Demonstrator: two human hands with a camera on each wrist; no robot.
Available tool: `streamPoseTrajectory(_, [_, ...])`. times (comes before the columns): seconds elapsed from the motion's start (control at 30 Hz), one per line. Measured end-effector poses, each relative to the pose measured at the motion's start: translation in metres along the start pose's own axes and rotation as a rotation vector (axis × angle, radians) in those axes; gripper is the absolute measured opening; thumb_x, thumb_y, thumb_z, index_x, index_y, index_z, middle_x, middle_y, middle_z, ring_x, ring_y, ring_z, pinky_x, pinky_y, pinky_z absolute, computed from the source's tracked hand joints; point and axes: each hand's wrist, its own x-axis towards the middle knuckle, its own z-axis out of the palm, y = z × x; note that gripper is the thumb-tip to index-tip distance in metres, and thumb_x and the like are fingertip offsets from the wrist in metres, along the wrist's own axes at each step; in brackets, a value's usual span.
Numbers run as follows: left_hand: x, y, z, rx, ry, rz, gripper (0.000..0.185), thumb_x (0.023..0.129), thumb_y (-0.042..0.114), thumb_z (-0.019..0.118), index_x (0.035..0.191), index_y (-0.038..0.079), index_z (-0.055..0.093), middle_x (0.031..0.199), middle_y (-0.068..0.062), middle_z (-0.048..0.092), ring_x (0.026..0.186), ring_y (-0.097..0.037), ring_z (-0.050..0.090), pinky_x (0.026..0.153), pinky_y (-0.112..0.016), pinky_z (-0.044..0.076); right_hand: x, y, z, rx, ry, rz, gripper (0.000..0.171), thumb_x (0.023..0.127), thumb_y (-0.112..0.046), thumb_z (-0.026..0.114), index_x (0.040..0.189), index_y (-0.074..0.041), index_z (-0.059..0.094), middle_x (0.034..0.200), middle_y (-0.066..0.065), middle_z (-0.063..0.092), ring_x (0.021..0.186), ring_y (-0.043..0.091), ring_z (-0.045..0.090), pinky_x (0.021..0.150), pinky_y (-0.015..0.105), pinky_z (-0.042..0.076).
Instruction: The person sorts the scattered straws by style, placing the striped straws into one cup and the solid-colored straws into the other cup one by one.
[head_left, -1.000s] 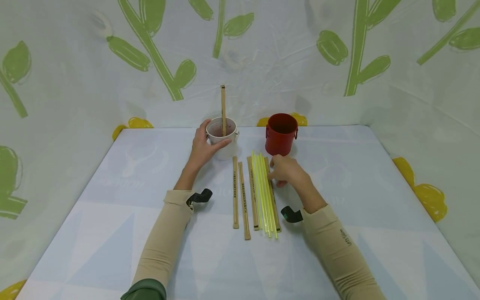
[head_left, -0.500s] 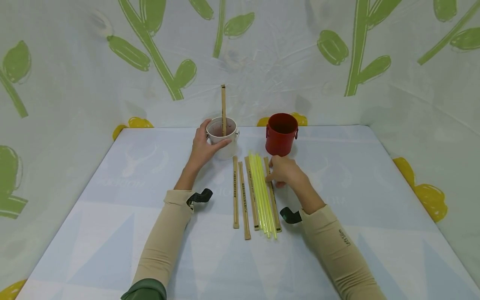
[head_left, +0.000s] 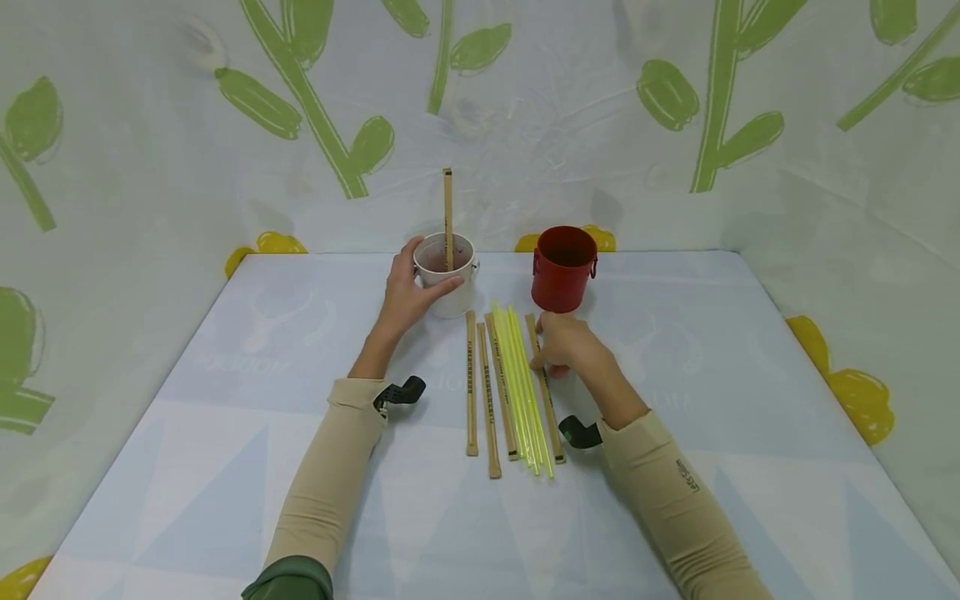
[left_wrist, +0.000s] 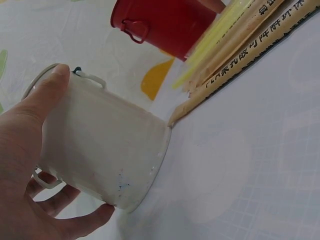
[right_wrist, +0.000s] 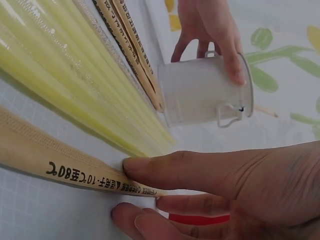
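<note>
A small white bucket (head_left: 456, 300) stands upright at the back, with one paper-wrapped straw (head_left: 447, 208) upright in it. My left hand (head_left: 402, 293) grips the bucket from its left side, thumb along the near wall and fingers around the far side. My right hand (head_left: 576, 343) pinches the upper part of the rightmost paper-wrapped straw (right_wrist: 75, 172) between thumb and fingers, with that straw still lying on the table. Just left of it lies a bunch of clear-wrapped yellow straws (head_left: 528, 400). Several more paper-wrapped straws (head_left: 471, 392) lie farther left.
A red bucket (head_left: 561, 283) stands at the back, just beyond my right hand. Behind the table (head_left: 225, 467) rises a pale curtain (head_left: 525, 142) with green leaf prints. Each wrist carries a black camera mount (head_left: 581, 432).
The tops of the yellow straws have shifted left, widening the gap to the rightmost paper-wrapped straw. My right hand has moved slightly left and down; the left hand stays on the white bucket.
</note>
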Motion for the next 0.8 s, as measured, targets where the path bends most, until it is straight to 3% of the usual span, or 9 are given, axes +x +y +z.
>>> streamPoseTrajectory(0.8, [0.0016,-0.0018,0.0012,0.006,0.004,-0.002,0.093,0.077,0.041,0.082,0.150,0.013,0.032,0.143,-0.015,0.041,0.136,-0.029,0.042,0.112,-0.048,0.040,0.0004,-0.0009,-0.0007,0.026,-0.032,-0.025,0.057,0.082,-0.011,0.078,0.131,-0.001,0.049,0.100,0.017,0.063,0.057,0.015,0.068,0.057,0.024,0.056])
